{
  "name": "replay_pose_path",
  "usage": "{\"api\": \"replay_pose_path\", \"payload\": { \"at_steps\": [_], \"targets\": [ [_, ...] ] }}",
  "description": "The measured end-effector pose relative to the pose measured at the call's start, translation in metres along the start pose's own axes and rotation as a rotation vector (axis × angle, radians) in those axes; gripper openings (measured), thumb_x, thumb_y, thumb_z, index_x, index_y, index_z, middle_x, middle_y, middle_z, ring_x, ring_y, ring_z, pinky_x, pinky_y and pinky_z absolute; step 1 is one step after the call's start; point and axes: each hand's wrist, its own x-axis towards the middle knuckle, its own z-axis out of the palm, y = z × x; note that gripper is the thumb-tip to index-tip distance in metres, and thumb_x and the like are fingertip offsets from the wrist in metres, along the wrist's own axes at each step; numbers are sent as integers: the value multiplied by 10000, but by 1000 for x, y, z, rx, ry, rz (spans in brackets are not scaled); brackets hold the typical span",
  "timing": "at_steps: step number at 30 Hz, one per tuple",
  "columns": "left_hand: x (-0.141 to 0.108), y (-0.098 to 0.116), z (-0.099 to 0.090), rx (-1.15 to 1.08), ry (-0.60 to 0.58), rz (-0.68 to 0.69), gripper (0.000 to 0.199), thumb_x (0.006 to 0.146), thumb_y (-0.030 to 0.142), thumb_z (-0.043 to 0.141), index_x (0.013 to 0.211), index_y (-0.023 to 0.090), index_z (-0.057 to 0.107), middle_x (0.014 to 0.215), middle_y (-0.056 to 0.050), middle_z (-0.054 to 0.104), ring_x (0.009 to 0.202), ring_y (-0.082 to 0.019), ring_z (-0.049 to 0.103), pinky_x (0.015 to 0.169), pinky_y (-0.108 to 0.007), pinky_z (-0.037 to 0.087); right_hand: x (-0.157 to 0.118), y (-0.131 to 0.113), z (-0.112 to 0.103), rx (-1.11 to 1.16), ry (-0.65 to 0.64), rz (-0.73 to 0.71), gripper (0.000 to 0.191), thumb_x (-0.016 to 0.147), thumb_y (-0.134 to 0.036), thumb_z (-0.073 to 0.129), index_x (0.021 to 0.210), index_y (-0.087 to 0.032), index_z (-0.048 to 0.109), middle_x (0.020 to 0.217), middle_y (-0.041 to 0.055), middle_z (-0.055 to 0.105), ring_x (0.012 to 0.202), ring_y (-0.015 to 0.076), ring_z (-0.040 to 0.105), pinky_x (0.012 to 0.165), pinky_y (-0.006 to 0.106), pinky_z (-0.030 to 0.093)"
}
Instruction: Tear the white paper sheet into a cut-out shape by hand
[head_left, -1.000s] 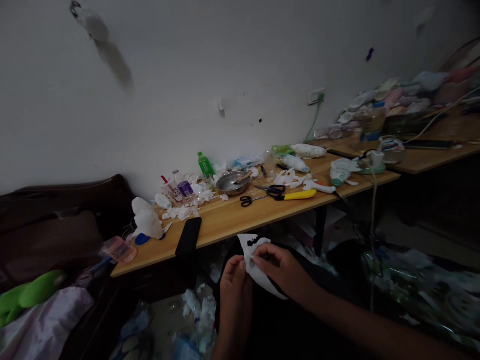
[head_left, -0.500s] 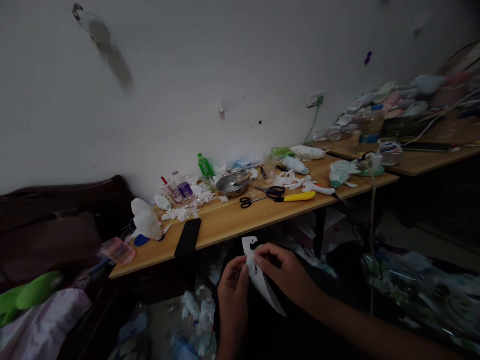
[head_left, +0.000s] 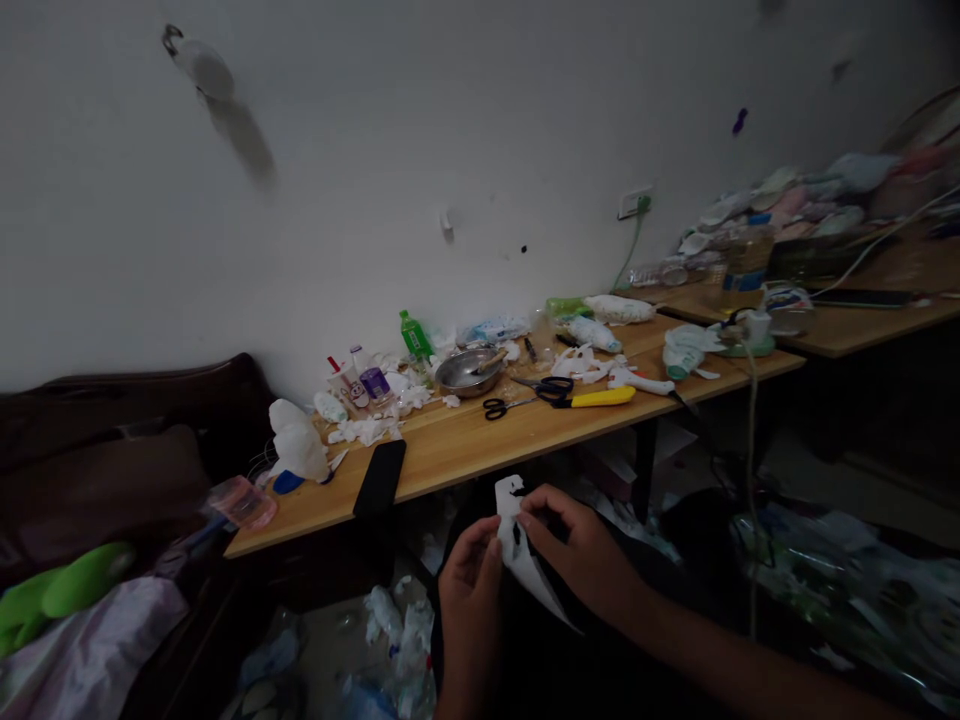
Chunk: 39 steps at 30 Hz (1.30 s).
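A thin white sheet of paper with ragged cut-out holes hangs between my hands, above my dark-clothed lap. My left hand pinches its left edge between thumb and fingers. On the other side, my right hand pinches the sheet near its upper right edge. The paper's lower end tapers to a point below my right hand. On the table beyond lie black-handled scissors, a second pair of dark scissors and a yellow-handled tool.
The wooden table holds a black phone, a metal bowl, a green bottle, a cup of pink liquid and scraps of white paper. A white cable hangs at the right. Plastic litter covers the floor.
The view has shifted slightly, so everything sits a little further right and lower. Both hands still hold the paper, with hardly any change in their grip.
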Motion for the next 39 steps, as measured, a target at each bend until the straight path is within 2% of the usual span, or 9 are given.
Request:
{"api": "replay_pose_path", "payload": {
  "at_steps": [3, 7, 11, 14, 18, 24, 31, 36, 39],
  "targets": [
    [-4, 6, -1, 103, -12, 65, 328, 757, 421, 755, 983, 183, 745, 999, -97, 746, 929, -215, 679, 812, -287, 524, -3, 2, -1, 3, 15, -25, 135, 938, -307, 510, 902, -213, 600, 857, 4, 601, 825, 165, 550, 773, 293, 431],
    [-9, 12, -2, 342, -46, 224, 257, 865, 351, 643, 1072, 216, 715, 1024, -75, 711, 949, -188, 660, 836, -271, 512, -6, 1, -1, -61, 152, -174, 184, 940, -302, 516, 1103, -223, 545, 1052, 40, 563, 968, 178, 534, 868, 310, 426],
    [-10, 14, -7, 635, -89, 425, 289, 928, 272, 557, 1198, 252, 656, 1035, -60, 692, 966, -160, 649, 858, -257, 492, -4, -7, -4, -186, 90, -230, 214, 885, -322, 615, 1065, -215, 569, 1078, 49, 566, 1020, 198, 520, 881, 318, 416],
    [-9, 17, -12, 761, -157, 530, 331, 946, 225, 517, 1261, 253, 617, 1087, -69, 679, 1009, -154, 646, 884, -259, 491, 2, -14, -8, -229, 19, -145, 135, 888, -328, 599, 914, -196, 607, 906, 27, 587, 875, 186, 538, 795, 314, 419],
    [-7, 25, -15, 851, -234, 538, 340, 960, 202, 480, 1272, 241, 610, 1082, -71, 666, 1008, -156, 633, 883, -271, 495, 11, -20, -16, -84, -122, 55, 231, 894, -389, 565, 802, -185, 623, 740, -5, 568, 710, 156, 524, 667, 283, 413],
    [3, 34, -22, 852, -337, 588, 282, 957, 204, 499, 1179, 264, 661, 1030, -47, 665, 966, -152, 628, 835, -269, 502, 15, -20, -28, 138, -289, 225, 305, 830, -477, 653, 804, -173, 665, 725, -11, 627, 692, 142, 543, 646, 258, 406],
    [12, 39, -25, 846, -351, 712, 259, 929, 153, 527, 1095, 265, 692, 955, -44, 663, 938, -175, 602, 813, -305, 494, 13, -14, -36, 185, -402, 323, 229, 742, -399, 758, 784, -176, 728, 695, -22, 662, 663, 137, 563, 632, 244, 406],
    [16, 44, -18, 779, -301, 644, 236, 921, 183, 539, 1049, 262, 722, 943, -64, 672, 944, -203, 609, 834, -333, 493, 8, -8, -29, 319, -319, 367, 294, 771, -475, 732, 853, -193, 734, 770, -9, 720, 699, 160, 623, 669, 271, 455],
    [4, 47, -13, 714, -35, 634, 204, 896, 219, 584, 1030, 261, 731, 1046, -89, 641, 1028, -232, 597, 906, -365, 472, 7, -5, -22, 369, -258, 389, 358, 754, -526, 739, 865, -186, 731, 796, 7, 733, 740, 182, 653, 703, 298, 478]
  ]
}}
